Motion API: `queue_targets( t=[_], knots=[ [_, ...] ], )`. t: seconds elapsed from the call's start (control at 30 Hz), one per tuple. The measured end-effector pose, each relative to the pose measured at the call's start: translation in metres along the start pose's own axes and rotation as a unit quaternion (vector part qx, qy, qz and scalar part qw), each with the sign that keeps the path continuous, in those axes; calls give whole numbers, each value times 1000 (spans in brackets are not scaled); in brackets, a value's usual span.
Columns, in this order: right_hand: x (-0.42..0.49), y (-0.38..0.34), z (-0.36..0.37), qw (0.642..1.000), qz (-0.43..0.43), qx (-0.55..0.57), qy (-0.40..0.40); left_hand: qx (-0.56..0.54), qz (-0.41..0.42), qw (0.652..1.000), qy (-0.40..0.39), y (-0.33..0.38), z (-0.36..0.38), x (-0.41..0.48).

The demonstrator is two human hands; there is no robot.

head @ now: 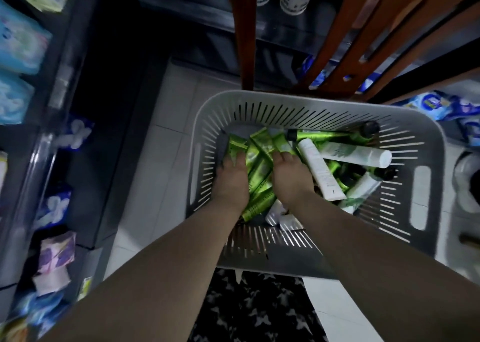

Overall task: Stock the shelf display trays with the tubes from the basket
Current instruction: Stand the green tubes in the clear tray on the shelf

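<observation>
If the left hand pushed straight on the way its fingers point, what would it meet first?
The left hand would most likely meet the green tubes at its fingers first; beyond them stands the slotted wall of the basket. Depth is unclear.

Green tubes in the basket: dark lettering runs along the body, possibly beginning "Cha…", but it is too blurred to confirm. White tube: small print, illegible. Blue packs: round logo, unreadable.
</observation>
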State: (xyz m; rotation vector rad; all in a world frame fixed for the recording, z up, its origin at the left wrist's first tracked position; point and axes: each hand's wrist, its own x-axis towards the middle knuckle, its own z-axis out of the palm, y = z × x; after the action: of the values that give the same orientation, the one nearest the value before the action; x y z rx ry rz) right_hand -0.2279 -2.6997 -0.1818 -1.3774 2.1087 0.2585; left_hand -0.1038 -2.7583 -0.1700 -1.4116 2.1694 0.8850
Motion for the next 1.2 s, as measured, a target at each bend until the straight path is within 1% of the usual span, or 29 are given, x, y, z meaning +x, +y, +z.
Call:
queue_targets(
  t=[0.17,0.27,0.33,0.43,0.47,0.53,0.57,0.63,0.67,0.73,0.8,0.93,1.07,1.13,1.2],
  knots=[
    [17,-9,6,1000,15,-27,-6,10,-38,999,-1,-6,8,6],
    [20,-9,10,999,13,-45,-2,-5,-50,999,-3,-5,10,9],
    [20,-4,8,1000,18,-11,13,-42,-67,997,1,-5,9,11],
    [15,3,0,991,35,115,55,-120,-72,990,22,-1,3,12],
    [12,5,-4,981,36,177,64,-145,-65,987,34,1,0,12],
    [7,9,-14,947,25,313,65,-207,-59,975,57,7,-6,8],
    [4,10,-21,924,17,377,58,-254,-66,963,66,11,-10,4],
    [-4,10,-36,872,8,488,33,-360,-85,926,79,17,-20,-7],
    [-10,10,-44,848,5,530,23,-399,-90,908,87,19,-25,-15],
    [-24,11,-60,818,2,575,20,-451,-85,882,106,24,-36,-29],
    [-42,12,-79,806,-5,591,25,-484,-69,864,116,29,-52,-44],
    [-78,12,-123,805,-29,591,38,-522,-39,842,128,36,-87,-76],
    [-113,-1,-172,804,-52,591,48,-518,-1,839,165,42,-129,-117],
    [-130,-9,-197,808,-75,582,53,-524,13,833,178,45,-151,-140],
    [-147,-19,-223,814,-106,569,51,-519,26,833,190,46,-173,-160]
  ],
)
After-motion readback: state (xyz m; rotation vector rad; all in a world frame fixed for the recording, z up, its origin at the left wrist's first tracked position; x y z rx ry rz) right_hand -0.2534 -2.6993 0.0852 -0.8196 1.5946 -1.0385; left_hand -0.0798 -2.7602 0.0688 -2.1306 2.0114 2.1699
